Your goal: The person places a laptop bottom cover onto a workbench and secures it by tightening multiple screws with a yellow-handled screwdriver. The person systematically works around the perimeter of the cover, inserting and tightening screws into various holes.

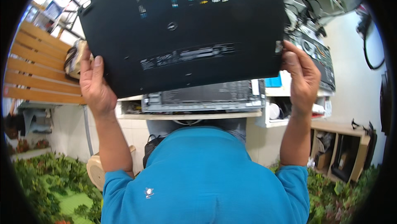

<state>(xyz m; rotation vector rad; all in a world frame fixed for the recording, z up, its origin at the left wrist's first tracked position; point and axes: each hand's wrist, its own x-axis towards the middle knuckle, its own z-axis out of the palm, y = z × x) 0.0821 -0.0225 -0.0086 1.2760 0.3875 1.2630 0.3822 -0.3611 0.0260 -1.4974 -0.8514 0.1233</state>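
Observation:
Between my two hands I hold up a black laptop bottom cover [165, 38], tilted, with vent slots and a label strip across it. My left hand [96, 81] grips its left edge, the thumb on the near face. My right hand [303, 75] pinches its right edge near a small grille. Beneath the cover, on the desk, lies an opened laptop [206, 96] with its dark battery and grey frame showing. The cover hides the laptop's far part.
Another laptop base with exposed parts [318, 56] lies at the right, beside black cables [308, 13]. A white desk drawer [281, 118] juts out at the near right. At left stands a wooden slatted bench [39, 63]; a wooden shelf unit [341, 151] sits lower right.

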